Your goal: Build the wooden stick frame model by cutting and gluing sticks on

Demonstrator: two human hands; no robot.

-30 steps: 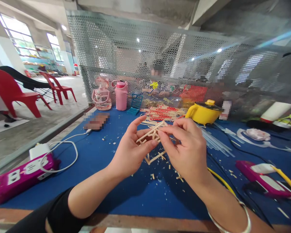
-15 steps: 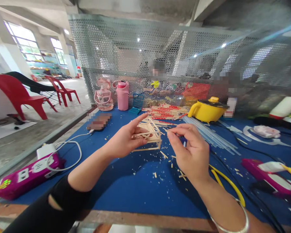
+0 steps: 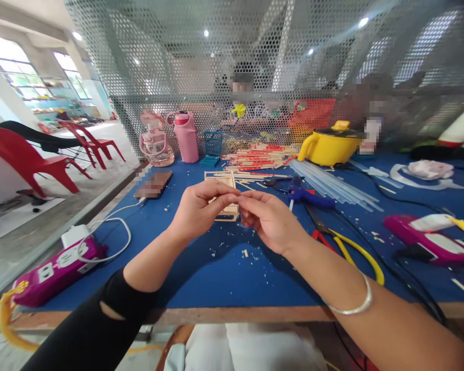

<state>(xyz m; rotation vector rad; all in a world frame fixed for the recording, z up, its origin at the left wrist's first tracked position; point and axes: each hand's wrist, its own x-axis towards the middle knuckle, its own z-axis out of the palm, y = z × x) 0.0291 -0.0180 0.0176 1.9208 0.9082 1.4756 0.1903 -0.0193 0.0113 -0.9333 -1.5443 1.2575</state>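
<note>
My left hand (image 3: 201, 208) and my right hand (image 3: 272, 221) meet fingertip to fingertip over the middle of the table. Both are pinched closed; whatever lies between the fingers is hidden or too small to make out. Behind and just below the fingers stands a small frame of thin wooden sticks (image 3: 228, 216), partly covered by my left hand. Further back is a loose pile of wooden sticks, some red-marked (image 3: 255, 157). A blue glue gun (image 3: 309, 196) lies right of my right hand, with yellow-and-red-handled pliers (image 3: 325, 229) nearer to me.
Clear glue sticks (image 3: 332, 185) and a yellow pot (image 3: 330, 147) are at the back right. Two pink bottles (image 3: 187, 139), a phone (image 3: 154, 184) and a purple power strip (image 3: 58, 270) line the left. A perforated metal screen (image 3: 170, 67) closes off the back.
My hands have come together, and my left index finger, stretched out before, is now bent into a pinch. The stick frame stands behind the hands. The camera view has tilted down.
</note>
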